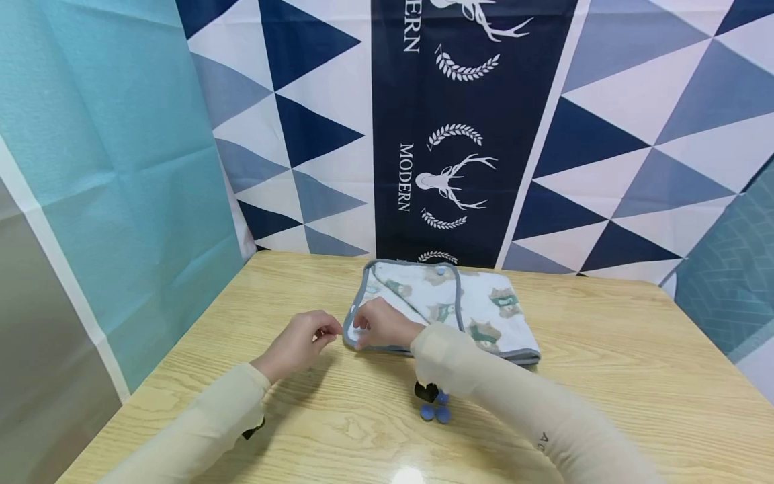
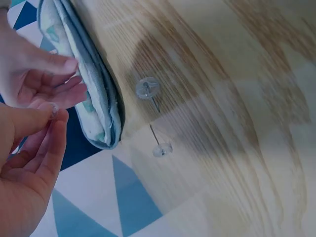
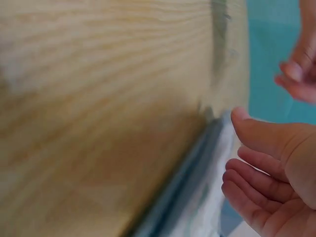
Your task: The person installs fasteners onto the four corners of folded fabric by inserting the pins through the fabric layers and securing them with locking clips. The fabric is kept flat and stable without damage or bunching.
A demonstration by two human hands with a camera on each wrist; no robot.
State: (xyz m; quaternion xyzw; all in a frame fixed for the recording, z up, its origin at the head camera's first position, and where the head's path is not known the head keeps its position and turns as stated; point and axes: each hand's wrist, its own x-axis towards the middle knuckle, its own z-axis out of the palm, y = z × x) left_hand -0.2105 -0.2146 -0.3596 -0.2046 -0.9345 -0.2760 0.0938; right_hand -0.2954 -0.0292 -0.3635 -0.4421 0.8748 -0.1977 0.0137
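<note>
The left hand (image 1: 305, 343) pinches 1 small clear piece (image 2: 54, 109) between thumb and finger, just beside the left edge of a folded white cloth with grey trim (image 1: 447, 299). The right hand (image 1: 383, 325) is over that cloth's near left corner, thumb and fingers moderately apart; contact is unclear. 2 clear-headed pins (image 2: 148, 88) lie on the wooden table (image 1: 605, 376). 3 blue discs (image 1: 443, 415) sit near the right wrist.

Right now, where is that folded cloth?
In the head view, the folded cloth lies on the table, just right of centre, before the patterned backdrop; the right hand overlaps its left part.
</note>
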